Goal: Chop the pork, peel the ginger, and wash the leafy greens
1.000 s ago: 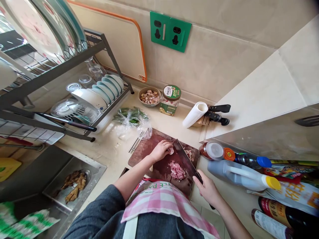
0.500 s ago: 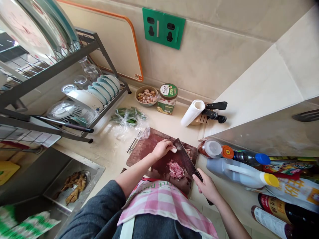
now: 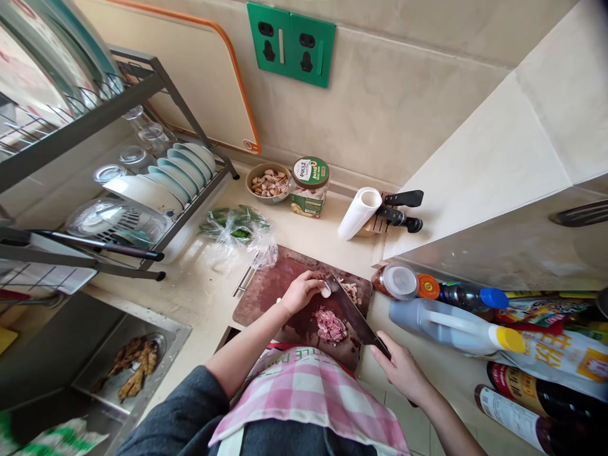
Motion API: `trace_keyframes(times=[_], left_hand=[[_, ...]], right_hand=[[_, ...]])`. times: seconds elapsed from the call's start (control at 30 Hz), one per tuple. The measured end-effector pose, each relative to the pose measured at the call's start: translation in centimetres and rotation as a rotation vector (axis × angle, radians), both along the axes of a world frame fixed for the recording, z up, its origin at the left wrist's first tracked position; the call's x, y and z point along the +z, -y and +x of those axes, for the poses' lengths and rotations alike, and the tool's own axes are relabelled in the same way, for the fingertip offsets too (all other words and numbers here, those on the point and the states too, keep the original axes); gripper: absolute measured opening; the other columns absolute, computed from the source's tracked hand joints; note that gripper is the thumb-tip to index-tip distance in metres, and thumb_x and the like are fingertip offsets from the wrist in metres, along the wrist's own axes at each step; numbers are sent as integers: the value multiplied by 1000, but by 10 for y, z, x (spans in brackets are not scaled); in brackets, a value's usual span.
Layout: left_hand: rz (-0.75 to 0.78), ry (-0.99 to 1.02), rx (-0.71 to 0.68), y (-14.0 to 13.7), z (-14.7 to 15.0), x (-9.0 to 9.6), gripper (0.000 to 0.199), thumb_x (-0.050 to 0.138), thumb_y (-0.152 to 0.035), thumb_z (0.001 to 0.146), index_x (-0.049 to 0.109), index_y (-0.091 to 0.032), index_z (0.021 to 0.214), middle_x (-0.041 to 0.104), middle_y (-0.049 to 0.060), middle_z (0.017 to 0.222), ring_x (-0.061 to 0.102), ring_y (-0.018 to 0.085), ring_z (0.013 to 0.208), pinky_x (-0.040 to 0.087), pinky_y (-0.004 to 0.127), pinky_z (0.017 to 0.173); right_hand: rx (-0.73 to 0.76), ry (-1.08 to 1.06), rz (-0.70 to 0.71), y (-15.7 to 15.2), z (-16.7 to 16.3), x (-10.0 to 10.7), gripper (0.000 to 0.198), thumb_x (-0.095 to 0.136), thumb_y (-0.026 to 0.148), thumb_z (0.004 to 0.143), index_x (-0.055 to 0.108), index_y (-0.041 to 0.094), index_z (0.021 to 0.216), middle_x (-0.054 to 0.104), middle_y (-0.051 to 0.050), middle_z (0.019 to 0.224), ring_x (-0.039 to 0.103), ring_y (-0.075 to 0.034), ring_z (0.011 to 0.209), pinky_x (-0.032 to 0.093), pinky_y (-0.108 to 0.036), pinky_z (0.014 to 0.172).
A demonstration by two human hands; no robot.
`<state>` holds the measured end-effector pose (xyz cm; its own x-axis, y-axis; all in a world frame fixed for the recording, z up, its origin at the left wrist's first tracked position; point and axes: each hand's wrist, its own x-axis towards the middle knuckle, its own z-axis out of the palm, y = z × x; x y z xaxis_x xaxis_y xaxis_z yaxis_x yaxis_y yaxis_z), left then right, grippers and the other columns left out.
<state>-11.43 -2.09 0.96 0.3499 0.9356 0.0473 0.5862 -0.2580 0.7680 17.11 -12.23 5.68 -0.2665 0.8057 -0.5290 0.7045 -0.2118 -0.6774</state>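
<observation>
My right hand point(image 3: 399, 364) is closed round the handle of a kitchen knife point(image 3: 349, 310), its wide dark blade slanting across the brown cutting board point(image 3: 266, 285). Beside the blade's far end, my left hand point(image 3: 301, 292) pinches a small white piece point(image 3: 325, 291), too small for me to name surely. Chopped pink meat point(image 3: 330, 325) lies in a heap on the board, on the near side of the knife. Pale cut bits point(image 3: 350, 291) are on the board beyond the blade, partly hidden by it.
Behind the board are a plastic bag of green vegetables point(image 3: 240, 228), a bowl of brownish pieces point(image 3: 268, 183), a green-lidded jar point(image 3: 310, 187), a paper roll point(image 3: 360, 214) and a knife block point(image 3: 375, 223). Bottles point(image 3: 441, 323) line the right. A dish rack point(image 3: 156, 82) and sink point(image 3: 175, 335) occupy the left.
The view has shifted slightly to the right. The knife has moved a little relative to the board, showing more pale bits behind it. Both hands keep their holds.
</observation>
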Motion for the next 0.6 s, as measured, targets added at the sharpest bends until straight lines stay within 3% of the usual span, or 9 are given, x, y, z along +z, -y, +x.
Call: trace_keyframes(times=[0.33, 0.6], left_hand=[[-24, -10, 17, -3, 8, 6, 18, 53, -23, 84, 71, -20, 86, 63, 6, 93, 60, 17, 86, 50, 30, 82], [-45, -78, -28, -7, 5, 2, 20, 52, -26, 85, 71, -21, 85, 62, 4, 96, 57, 15, 88, 46, 26, 84]], right_hand=[[105, 53, 148, -11, 5, 5, 32, 35, 43, 88, 54, 19, 97, 57, 2, 63, 49, -12, 50, 35, -23, 52], [196, 67, 60, -20, 7, 11, 27, 30, 42, 90, 46, 20, 89, 49, 4, 58, 46, -13, 51, 30, -23, 50]])
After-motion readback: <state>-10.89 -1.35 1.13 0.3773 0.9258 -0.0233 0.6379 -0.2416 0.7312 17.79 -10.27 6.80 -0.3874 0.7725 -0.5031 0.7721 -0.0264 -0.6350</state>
